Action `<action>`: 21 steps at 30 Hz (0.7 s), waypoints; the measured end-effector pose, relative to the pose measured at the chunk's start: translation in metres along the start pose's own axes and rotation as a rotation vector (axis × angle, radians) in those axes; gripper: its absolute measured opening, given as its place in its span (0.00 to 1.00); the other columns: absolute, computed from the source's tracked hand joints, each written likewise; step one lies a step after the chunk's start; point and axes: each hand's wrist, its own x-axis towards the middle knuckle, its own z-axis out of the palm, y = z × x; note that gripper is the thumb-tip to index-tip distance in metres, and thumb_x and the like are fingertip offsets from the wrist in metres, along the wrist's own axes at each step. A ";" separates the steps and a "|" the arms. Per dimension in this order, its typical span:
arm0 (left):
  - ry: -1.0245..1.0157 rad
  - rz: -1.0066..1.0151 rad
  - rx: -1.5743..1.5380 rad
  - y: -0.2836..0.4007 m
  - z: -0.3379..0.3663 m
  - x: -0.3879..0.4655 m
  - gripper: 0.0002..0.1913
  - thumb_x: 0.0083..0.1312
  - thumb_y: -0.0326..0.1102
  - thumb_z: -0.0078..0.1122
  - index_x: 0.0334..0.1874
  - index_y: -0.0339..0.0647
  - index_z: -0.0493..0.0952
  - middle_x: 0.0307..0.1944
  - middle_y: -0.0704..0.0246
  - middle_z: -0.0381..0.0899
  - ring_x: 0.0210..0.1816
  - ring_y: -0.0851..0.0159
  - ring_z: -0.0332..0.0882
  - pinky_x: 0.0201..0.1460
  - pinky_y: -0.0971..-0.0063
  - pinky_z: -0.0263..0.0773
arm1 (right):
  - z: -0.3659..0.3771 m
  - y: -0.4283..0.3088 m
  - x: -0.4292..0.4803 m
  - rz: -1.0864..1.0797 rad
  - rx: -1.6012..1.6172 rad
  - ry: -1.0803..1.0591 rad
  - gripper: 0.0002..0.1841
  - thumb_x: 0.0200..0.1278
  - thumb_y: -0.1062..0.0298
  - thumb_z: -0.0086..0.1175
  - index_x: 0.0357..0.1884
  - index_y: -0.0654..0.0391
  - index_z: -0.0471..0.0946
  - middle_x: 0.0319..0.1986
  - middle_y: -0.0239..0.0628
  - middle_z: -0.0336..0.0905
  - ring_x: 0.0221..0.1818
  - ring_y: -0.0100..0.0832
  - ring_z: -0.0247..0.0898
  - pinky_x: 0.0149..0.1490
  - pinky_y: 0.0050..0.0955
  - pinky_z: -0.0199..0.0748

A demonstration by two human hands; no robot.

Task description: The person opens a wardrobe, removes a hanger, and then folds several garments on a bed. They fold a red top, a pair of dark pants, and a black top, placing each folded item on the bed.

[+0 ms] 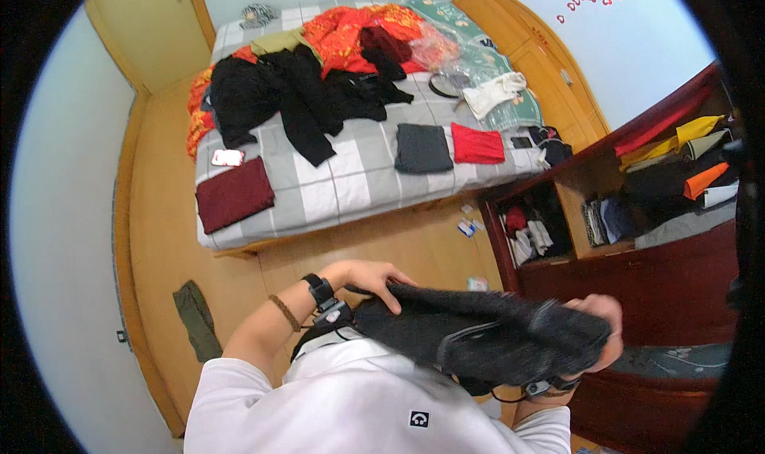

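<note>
A dark, blackish garment (pixel 454 328) is stretched sideways in front of my white shirt, blurred toward its right end. My left hand (pixel 379 280) pinches its upper left edge, thumb in front. At the other end, my right hand (pixel 603 328) grips the cloth, its fingers partly hidden behind the fabric. On the bed beyond lie a folded maroon garment (pixel 235 195), a folded dark grey garment (pixel 423 148) and a folded red garment (pixel 477 143). Several black clothes (pixel 287 92) are heaped loosely farther back.
An open wardrobe (pixel 565 215) holding clothes stands at the right. The bed (pixel 334 194) spans the far side, with an orange-red quilt (pixel 340 32) on it. Olive trousers (pixel 198 322) lie on the floor at left; small packets (pixel 467 227) lie near the wardrobe.
</note>
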 end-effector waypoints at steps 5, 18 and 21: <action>0.633 -0.061 -0.291 -0.139 0.011 0.004 0.27 0.61 0.34 0.70 0.62 0.34 0.76 0.57 0.60 0.81 0.57 0.63 0.78 0.61 0.69 0.72 | -0.024 -0.060 -0.038 -0.356 -0.114 0.303 0.20 0.57 0.61 0.66 0.37 0.71 0.77 0.34 0.55 0.80 0.40 0.50 0.80 0.57 0.56 0.72; 0.400 -0.078 -1.885 -0.147 0.062 0.123 0.58 0.54 0.83 0.47 0.77 0.43 0.51 0.75 0.55 0.55 0.72 0.42 0.56 0.71 0.39 0.55 | -0.012 -0.128 -0.091 -0.739 -0.714 0.899 0.26 0.64 0.54 0.57 0.53 0.67 0.72 0.49 0.52 0.76 0.53 0.48 0.74 0.62 0.49 0.70; 0.638 0.032 -1.664 -0.087 0.035 0.142 0.39 0.65 0.66 0.54 0.66 0.37 0.70 0.64 0.55 0.72 0.63 0.48 0.70 0.68 0.47 0.62 | 0.004 -0.145 -0.110 -0.821 -0.847 1.075 0.28 0.66 0.52 0.55 0.57 0.66 0.71 0.52 0.51 0.74 0.56 0.47 0.72 0.63 0.48 0.70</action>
